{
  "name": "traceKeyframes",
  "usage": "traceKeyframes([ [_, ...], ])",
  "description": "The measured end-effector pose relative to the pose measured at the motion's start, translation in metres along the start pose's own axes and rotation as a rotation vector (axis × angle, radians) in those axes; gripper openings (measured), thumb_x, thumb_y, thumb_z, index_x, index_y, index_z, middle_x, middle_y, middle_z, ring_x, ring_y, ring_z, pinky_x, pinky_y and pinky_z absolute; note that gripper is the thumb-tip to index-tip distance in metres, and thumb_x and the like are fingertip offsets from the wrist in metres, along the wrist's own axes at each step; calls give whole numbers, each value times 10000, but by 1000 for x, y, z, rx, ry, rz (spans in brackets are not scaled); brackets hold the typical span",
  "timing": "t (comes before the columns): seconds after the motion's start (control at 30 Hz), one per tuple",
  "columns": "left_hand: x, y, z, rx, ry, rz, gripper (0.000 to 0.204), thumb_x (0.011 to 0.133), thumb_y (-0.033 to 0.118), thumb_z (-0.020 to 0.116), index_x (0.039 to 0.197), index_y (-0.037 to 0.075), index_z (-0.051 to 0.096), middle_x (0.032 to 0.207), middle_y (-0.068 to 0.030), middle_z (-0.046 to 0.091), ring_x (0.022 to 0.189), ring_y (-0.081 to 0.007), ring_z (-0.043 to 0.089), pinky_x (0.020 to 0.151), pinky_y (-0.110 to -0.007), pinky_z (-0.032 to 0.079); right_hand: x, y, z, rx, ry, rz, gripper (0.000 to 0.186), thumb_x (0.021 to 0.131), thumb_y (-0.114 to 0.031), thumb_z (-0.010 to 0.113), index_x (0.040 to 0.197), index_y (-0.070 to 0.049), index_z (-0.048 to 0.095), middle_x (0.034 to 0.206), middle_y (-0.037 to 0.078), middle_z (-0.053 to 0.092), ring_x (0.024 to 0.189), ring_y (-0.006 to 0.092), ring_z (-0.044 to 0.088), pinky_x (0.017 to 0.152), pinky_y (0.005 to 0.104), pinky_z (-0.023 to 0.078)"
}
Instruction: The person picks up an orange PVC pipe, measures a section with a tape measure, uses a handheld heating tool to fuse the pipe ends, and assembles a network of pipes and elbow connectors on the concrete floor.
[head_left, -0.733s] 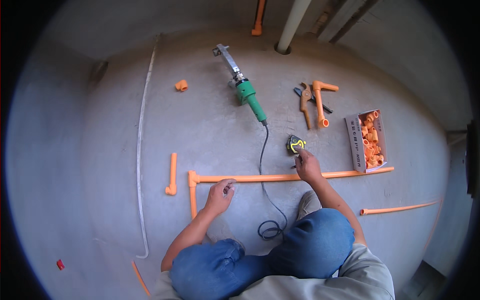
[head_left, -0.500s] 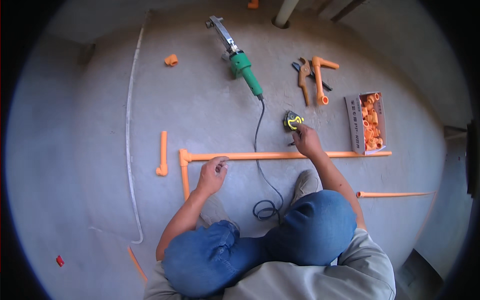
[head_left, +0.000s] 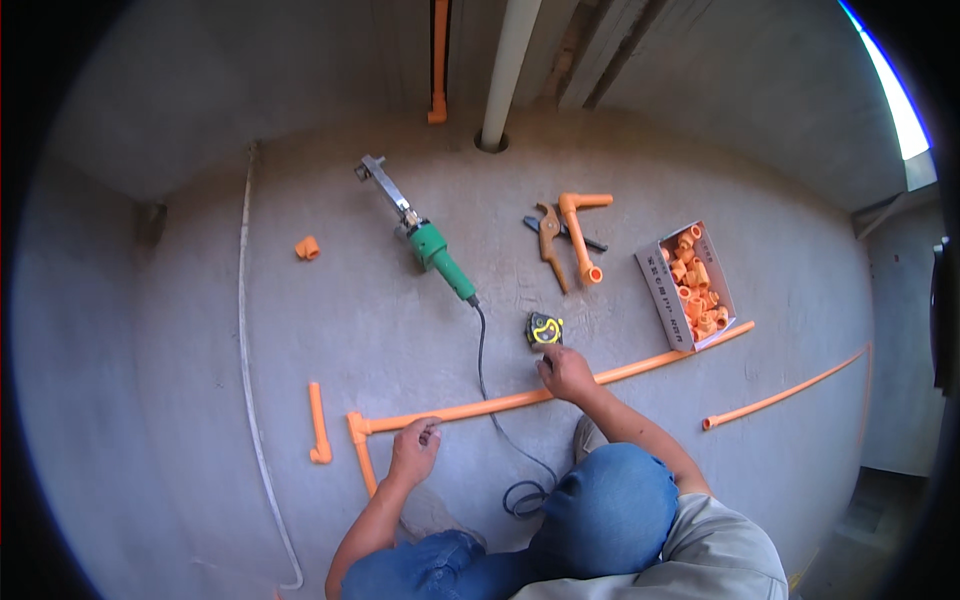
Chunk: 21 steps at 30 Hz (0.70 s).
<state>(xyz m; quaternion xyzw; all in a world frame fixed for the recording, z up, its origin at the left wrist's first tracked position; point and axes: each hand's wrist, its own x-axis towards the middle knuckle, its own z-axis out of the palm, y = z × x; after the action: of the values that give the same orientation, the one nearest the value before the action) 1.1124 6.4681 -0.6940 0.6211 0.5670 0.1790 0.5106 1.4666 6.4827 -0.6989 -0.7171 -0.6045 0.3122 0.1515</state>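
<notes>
A long orange pipe [head_left: 640,367] runs across the floor to a tee fitting [head_left: 359,425]. My left hand [head_left: 412,455], fingers curled, rests by that pipe near the tee. My right hand [head_left: 568,378] is over the pipe, fingertips at the lower edge of a black-and-yellow tape measure [head_left: 545,329]; what its curled fingers hold is hidden. A green-handled pipe welding tool [head_left: 440,264] lies farther off, its black cord crossing under the pipe. Orange-handled cutters [head_left: 552,250] lie beside an elbowed pipe assembly [head_left: 580,240].
A box of orange fittings [head_left: 660,300] sits at right, near another pipe [head_left: 760,400]. A loose elbow [head_left: 306,248], short elbowed pipe [head_left: 319,430] and pale conduit [head_left: 247,370] lie at left. A white standpipe [head_left: 505,75] rises from a floor hole beside the far wall.
The view has tilted up and turned, showing more far wall and a bright opening at right. My right fingertips have drawn back slightly to the tape measure's near edge.
</notes>
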Motion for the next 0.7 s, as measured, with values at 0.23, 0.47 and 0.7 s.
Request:
traceKeyframes([
  [0.23,-9,24,13,-20,-135,65,261,910,91,665,1159,15,686,915,-126,704,755,-198,664,734,-318,551,-2,-16,-1,-24,-40,-38,328,882,-172,644,1186,-50,660,1071,200,695,966,386,671,841,469,542],
  [0.47,-24,24,20,5,-243,119,257,915,102,669,1159,26,690,913,-115,700,777,-175,656,749,-301,551,-5,-14,2,-11,-10,-55,327,878,-168,647,1184,-53,660,1075,190,695,944,383,677,828,466,546],
  [0.7,-20,25,23,-9,-195,176,250,903,86,668,1145,27,693,918,-127,696,753,-210,660,737,-328,552,-6,-11,-6,-12,-68,-9,326,882,-171,636,1191,-67,653,1118,210,687,981,406,667,854,486,541],
])
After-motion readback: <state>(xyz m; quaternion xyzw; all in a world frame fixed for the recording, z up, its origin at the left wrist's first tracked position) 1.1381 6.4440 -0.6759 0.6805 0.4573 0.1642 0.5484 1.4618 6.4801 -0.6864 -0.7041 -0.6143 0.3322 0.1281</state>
